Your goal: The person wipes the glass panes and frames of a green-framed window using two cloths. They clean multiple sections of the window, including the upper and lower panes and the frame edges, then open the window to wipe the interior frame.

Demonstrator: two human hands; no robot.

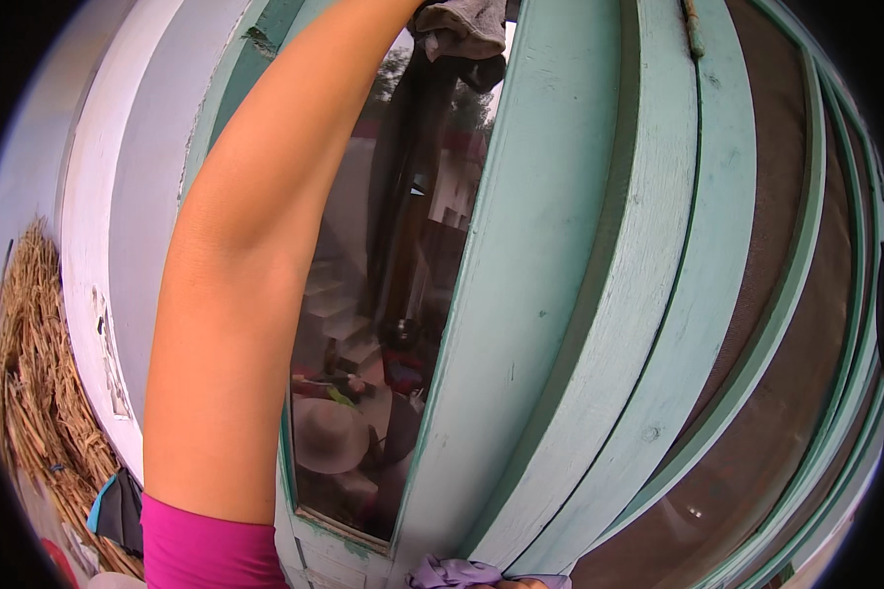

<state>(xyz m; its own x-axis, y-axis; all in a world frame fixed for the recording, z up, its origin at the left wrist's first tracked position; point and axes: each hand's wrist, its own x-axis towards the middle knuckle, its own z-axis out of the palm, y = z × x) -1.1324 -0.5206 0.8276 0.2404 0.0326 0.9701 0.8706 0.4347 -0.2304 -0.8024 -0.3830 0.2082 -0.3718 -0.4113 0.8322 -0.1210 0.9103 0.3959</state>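
Note:
My bare left arm [236,245], in a magenta sleeve [211,545], reaches up across the view. Its hand is at the top edge, mostly out of sight, with a grey cloth [467,27] bunched in it against the upper part of a narrow glass pane [432,255]. The pane sits in a pale green wooden frame [521,245] and mirrors a hat, steps and trees. At the bottom edge, a little of my right hand [523,584] shows, closed on a crumpled lilac cloth [452,572]; most of that hand is cut off.
To the right, a dark screened panel [746,471] stands in green framing, with a hinge [693,29] high on the nearer post. On the left are a white wall edge [88,196] with peeling paint, a bundle of dry stalks [39,363] and a dark and blue cloth item [118,510].

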